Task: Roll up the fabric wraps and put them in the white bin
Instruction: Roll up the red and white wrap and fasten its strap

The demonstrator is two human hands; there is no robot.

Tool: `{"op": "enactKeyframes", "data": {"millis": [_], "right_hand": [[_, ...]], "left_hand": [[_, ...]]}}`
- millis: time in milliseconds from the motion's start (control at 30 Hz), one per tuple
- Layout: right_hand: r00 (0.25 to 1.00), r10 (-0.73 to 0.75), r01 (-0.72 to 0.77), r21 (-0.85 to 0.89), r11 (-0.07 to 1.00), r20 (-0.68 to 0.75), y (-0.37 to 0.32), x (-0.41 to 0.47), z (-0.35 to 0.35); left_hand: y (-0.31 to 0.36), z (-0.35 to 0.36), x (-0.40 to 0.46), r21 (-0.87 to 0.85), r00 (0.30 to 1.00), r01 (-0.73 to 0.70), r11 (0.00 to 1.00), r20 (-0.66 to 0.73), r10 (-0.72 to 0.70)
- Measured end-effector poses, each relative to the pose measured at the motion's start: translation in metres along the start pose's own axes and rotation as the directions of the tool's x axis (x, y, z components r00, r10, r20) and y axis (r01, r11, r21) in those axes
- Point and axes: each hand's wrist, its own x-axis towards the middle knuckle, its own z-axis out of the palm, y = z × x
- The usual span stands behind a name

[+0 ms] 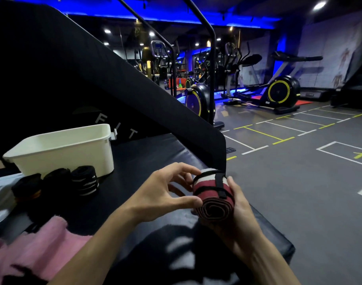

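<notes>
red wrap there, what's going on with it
A person is finishing rolling the red wrap over a black padded bench. The right hand cradles the roll while the left hand pinches its end. Three rolled black wraps sit on the bench just in front of the white bin, not in it.

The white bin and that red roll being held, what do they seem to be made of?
White bin: likely moulded plastic, smooth matte walls with a rolled rim. Red roll: woven, probably elastic fabric with black stripes; its end shows soft spiralled layers.
</notes>
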Motion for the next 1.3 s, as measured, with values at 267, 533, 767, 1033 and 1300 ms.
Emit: {"op": "enactKeyframes", "data": {"millis": [267,533,767,1033,1300], "right_hand": [[0.971,0.153,-0.153,-0.016,0.988,0.186,0.006,-0.012,0.02],[0.916,0.21,-0.146,-0.205,0.968,0.342,0.044,-0.013,0.07],[0.884,-0.041,0.184,-0.266,0.946,0.465,0.078,-0.009,0.101],[0.79,-0.203,0.452,-0.326,0.83,0.579,0.09,-0.013,0.131],[0.875,-0.233,0.434,-0.475,0.766,0.424,0.106,-0.001,0.132]], "left_hand": [[0.029,-0.027,-0.011,0.071,0.999,0.053,0.996,0.006,-0.053],[0.037,-0.051,-0.095,0.197,0.972,0.175,0.965,-0.193,-0.137],[0.059,-0.087,-0.152,0.298,0.927,0.326,0.897,-0.288,-0.241],[0.076,-0.128,-0.166,0.141,0.895,0.393,0.909,-0.286,-0.343],[0.053,-0.205,-0.179,0.188,0.707,0.512,0.838,-0.645,-0.288]]}}
